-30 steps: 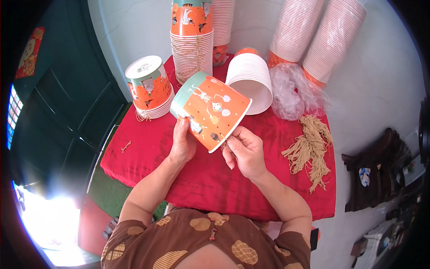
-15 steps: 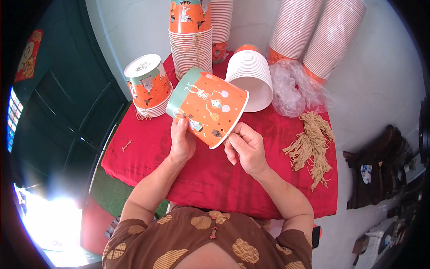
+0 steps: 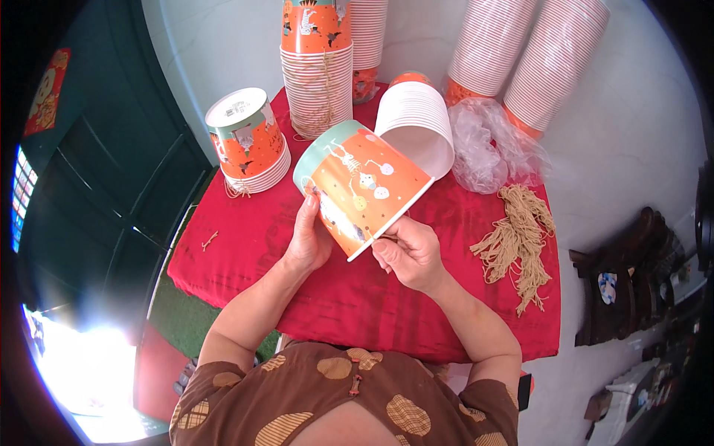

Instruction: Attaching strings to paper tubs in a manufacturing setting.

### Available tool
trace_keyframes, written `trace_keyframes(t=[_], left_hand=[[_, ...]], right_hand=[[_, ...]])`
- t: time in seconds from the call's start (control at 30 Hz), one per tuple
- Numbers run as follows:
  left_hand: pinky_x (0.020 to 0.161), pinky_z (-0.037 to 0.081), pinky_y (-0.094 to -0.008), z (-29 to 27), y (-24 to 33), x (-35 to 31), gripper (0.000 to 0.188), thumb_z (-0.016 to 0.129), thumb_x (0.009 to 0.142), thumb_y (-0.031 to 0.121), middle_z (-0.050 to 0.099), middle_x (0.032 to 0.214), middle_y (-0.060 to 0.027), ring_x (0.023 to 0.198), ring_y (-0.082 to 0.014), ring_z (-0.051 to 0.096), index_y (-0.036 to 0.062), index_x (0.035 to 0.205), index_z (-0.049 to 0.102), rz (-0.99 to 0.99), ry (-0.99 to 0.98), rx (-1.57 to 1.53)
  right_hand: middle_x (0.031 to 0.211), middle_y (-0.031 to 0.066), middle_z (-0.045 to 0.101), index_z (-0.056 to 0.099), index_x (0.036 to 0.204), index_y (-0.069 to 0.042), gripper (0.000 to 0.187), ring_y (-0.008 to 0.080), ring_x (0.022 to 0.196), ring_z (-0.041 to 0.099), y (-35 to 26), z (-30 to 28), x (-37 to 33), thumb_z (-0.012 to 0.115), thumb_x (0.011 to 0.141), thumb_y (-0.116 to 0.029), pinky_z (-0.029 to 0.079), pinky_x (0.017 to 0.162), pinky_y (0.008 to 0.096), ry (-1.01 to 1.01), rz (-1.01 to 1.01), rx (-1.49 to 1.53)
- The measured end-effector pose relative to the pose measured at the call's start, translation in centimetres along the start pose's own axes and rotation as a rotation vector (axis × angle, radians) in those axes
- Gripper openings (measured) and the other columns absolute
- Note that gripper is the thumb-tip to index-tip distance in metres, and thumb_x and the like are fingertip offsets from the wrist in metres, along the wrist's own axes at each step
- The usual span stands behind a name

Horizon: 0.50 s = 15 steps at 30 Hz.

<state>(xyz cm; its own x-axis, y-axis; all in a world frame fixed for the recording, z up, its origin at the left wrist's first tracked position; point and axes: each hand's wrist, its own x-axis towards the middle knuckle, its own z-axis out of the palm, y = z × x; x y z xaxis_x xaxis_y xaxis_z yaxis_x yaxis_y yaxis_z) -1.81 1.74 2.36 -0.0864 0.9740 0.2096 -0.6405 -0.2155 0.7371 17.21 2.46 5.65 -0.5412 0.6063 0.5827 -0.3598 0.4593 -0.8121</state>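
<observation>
Between my hands, tilted above the table, is an orange paper bucket (image 3: 364, 186) with a green band round its base and printed skeletons. My left hand (image 3: 309, 236) grips its lower left side near the base, thumb resting on the printed wall. At the rim, the fingers of my right hand (image 3: 409, 253) are closed, some reaching inside the mouth; whether a bit of twine is pinched there I cannot make out. Just behind it a nested stack of buckets (image 3: 416, 111) lies on its side, white mouth toward me.
On the red cloth (image 3: 416, 320) stand a short upturned stack (image 3: 245, 141) at left and a tall stack (image 3: 316, 89) with twine. Wrapped stacks (image 3: 494, 44) rise behind crumpled clear plastic (image 3: 483, 149). A bundle of tan twine (image 3: 517, 245) lies at right; one scrap (image 3: 210, 240) lies at left.
The bucket has shifted a little right and toward me and turned slightly. My right fingers have moved further down and round the rim; my left hand still holds the side.
</observation>
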Motion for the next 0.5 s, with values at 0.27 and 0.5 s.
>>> trace_keyframes(t=[0.27, 0.5], left_hand=[[0.113, 0.032, -0.0433, 0.0, -0.2, -0.3, 0.069, 0.054, 0.093, 0.051, 0.045, 0.143, -0.0089, 0.133, -0.0232, 0.042, 0.0074, 0.143, 0.034, -0.169, -0.105, -0.150], [0.108, 0.036, -0.0385, 0.0, 0.6, 0.1, 0.078, 0.064, 0.086, 0.053, 0.049, 0.137, -0.0082, 0.127, -0.0199, 0.047, 0.0031, 0.140, 0.037, 0.022, -0.058, 0.005]], right_hand=[[0.063, 0.0032, 0.057, 0.063, 0.083, 0.002, 0.014, 0.0078, 0.049, 0.051, -0.4, -0.1, 0.5, 0.065, 0.091, -0.008, 0.038, 0.043, 0.0228, 0.043, -0.212, -0.211], [0.063, -0.0017, 0.053, 0.060, 0.077, 0.000, 0.015, 0.0038, 0.054, 0.044, -0.7, -0.4, 0.3, 0.066, 0.090, -0.006, 0.034, 0.049, 0.0215, 0.062, -0.034, -0.010]])
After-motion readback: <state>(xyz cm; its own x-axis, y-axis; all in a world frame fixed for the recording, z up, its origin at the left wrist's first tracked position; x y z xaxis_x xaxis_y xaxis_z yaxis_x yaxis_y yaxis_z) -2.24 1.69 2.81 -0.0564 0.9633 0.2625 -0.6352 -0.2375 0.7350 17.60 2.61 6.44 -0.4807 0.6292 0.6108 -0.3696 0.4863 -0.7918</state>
